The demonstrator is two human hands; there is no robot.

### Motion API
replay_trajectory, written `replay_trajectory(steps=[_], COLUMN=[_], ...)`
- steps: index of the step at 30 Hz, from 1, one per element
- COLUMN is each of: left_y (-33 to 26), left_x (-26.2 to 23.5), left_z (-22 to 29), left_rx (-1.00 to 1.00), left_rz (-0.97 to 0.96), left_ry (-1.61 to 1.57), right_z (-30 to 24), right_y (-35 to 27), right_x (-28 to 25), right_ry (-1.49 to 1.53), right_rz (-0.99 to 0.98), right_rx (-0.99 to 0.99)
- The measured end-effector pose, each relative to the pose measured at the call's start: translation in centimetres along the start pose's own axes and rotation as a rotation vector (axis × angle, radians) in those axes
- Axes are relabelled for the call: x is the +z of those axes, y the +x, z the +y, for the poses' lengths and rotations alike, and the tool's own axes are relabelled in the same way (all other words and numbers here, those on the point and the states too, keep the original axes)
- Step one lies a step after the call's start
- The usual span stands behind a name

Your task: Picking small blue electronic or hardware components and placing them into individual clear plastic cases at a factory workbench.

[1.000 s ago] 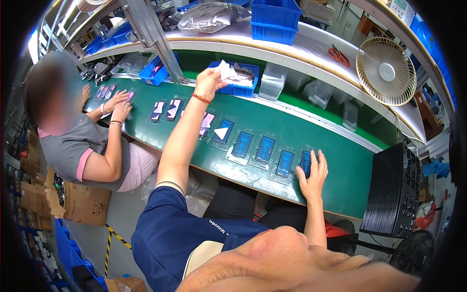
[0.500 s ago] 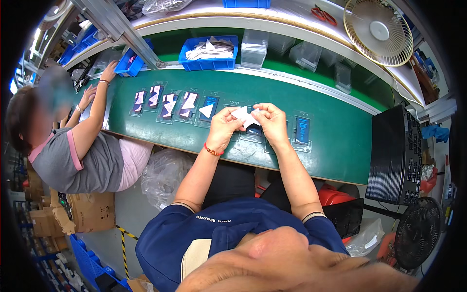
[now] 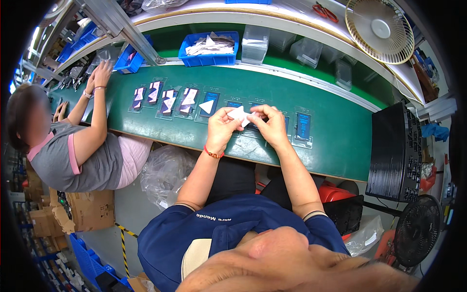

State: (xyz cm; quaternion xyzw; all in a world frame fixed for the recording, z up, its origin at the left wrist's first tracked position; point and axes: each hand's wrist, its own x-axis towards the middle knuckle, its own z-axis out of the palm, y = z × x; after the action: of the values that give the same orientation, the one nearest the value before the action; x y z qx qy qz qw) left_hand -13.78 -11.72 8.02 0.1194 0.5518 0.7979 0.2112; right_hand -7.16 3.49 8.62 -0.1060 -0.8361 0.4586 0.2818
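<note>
one small white folded sheet [image 3: 240, 116]

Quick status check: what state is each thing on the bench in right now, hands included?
White slip: held up off the belt, pinched between both hands.
Left hand: closed on the slip's left side.
Right hand: pinching its right edge.
Clear trays: lying flat in a row on the green belt, some topped with a white slip.
Blue bin: holding loose slips.
Desk fan: spinning or not, cannot tell.
</note>
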Motion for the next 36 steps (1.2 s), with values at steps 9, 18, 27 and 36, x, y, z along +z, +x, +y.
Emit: replay_trajectory(steps=[9,18,27,36], left_y=[-0.3,-1.9,-0.7,-0.4], left_x=[0.2,3.1,-1.0,1.1], left_z=[-0.2,0.2,0.7,0.6], left_rx=[-0.028,-0.165,0.316,0.550], left_rz=[-0.026,-0.224,0.142,0.236], left_ry=[-0.002,0.121,0.872,1.409], right_z=[0.1,-1.1,4.3,3.0], right_y=[-3.9,-4.9,-4.2,-5.1], right_x=[-6.0,-4.0,-9.8,-13.6], right_ry=[-0.688,0.278,-0.086,-0.723], right_rz=[0.144,-0.002,0.191,0.382], right_rx=[-0.373,0.115,0.245,-0.036])
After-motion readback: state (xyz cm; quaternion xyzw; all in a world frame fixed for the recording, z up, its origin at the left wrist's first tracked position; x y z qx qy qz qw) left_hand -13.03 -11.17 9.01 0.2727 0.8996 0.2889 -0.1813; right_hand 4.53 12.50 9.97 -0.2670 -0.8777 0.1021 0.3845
